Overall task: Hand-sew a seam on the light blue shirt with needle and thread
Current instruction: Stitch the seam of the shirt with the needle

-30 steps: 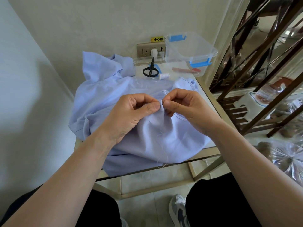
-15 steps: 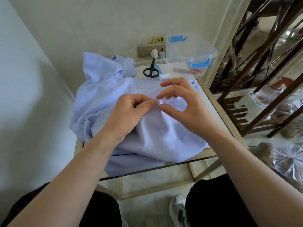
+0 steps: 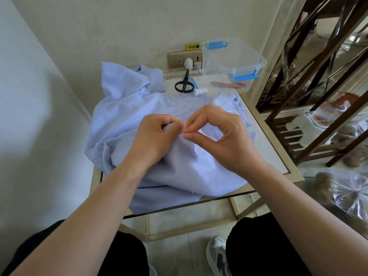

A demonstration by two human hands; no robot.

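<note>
- The shirt (image 3: 123, 124) is heaped on the table (image 3: 274, 156). Its collar is far left and its hem hangs over the near edge, so its long axis runs far-left to near-right.
- My left hand (image 3: 151, 144) pinches a raised fold at mid-shirt.
- My right hand (image 3: 225, 140) was curled against the left a second ago. It has since arched open, and thumb and forefinger now pinch at that fold. I judge it a re-grip to draw a stitch through.
- The needle is too small to tell which way it points.
- Thread (image 3: 196, 184) trails toward the near edge.
- Scissors (image 3: 184, 85) and spool (image 3: 200, 91) lie far.

Black scissors (image 3: 184, 85), clear box (image 3: 235, 56) with blue latches, wall socket (image 3: 179, 60)
</note>
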